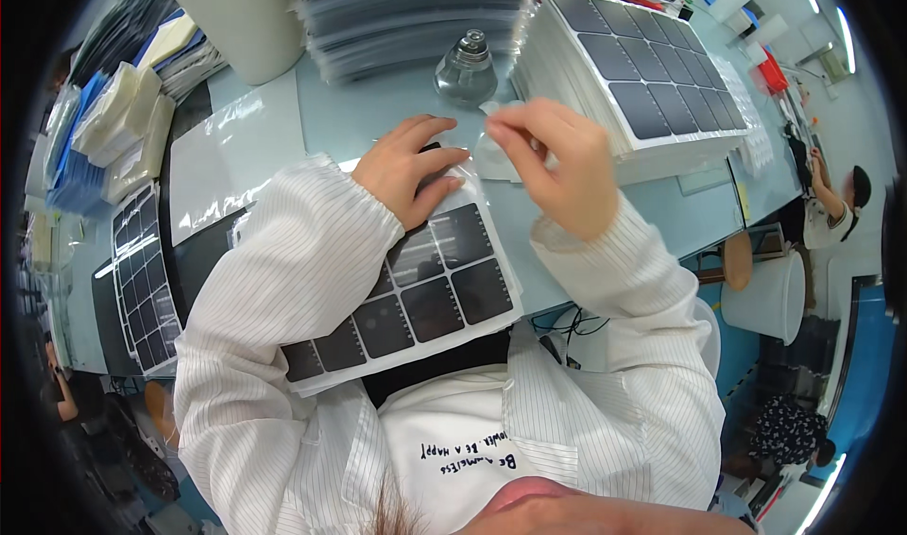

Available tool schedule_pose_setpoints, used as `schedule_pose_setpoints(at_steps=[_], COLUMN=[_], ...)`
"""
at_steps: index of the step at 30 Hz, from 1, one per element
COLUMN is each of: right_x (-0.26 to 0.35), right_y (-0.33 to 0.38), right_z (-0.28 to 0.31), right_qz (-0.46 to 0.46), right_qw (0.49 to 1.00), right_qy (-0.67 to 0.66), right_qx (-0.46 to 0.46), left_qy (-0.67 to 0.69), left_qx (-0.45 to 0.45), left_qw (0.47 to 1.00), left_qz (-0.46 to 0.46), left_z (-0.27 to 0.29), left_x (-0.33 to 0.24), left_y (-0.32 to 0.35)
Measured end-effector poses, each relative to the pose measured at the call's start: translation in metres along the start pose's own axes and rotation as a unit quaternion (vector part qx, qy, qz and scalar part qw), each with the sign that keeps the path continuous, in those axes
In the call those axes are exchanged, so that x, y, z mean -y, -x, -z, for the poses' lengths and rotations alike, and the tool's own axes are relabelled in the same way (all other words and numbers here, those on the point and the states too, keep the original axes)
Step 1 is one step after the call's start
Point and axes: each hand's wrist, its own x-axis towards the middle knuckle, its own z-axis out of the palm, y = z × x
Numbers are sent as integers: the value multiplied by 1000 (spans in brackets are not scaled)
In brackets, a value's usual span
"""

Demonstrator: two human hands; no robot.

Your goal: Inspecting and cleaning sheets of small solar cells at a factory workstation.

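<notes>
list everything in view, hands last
table: one, bluish, centre
front stack: one, white and black, centre
tall stack: one, white and black, upper right
bottle: one, clear, top centre
layered sheets: many, grey, top
cylinder: one, whitish, upper left
packets: several, cream, left
glossy sheet: one, grey, left
bucket: one, white, right
bin: one, red, right
people: several, white or dark clothes, edges
sleeves: two, striped white, centre
left hand: one, bare, on front stack
right hand: one, bare, near bottle

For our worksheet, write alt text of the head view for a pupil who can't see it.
A person's left hand rests on dark-squared sheets, while the right hand hovers in a pinching pose near a clear bottle. A thick stack of similar sheets stands at right.
</notes>
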Motion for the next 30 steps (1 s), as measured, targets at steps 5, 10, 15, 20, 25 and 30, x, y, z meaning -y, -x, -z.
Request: schedule_pose_setpoints(at_steps=[5, 10, 15, 20, 25, 30], right_x=[-45, -54, -52, -53, -53, -52], right_y=[-2, 14, 13, 13, 13, 11], right_z=[-51, -53, -49, -49, -49, -47], right_qz=[-89, -265, -276, -281, -290, -296], right_qw=[991, 934, 907, 884, 859, 863], right_qy=[-94, -226, -288, -334, -375, -353], right_qx=[-17, 73, 137, 170, 191, 208], left_qy=[27, 18, 44, 51, 47, 50], left_qx=[-29, -69, -81, -91, -69, -93], left_qw=[999, 995, 995, 994, 996, 994], left_qz=[-17, -73, -40, -34, -13, -35], left_z=[0, 8, 5, 5, 7, 6], left_x=[0, 2, -3, -6, -7, -5], left_y=[-2, -5, -4, -5, -4, -6])
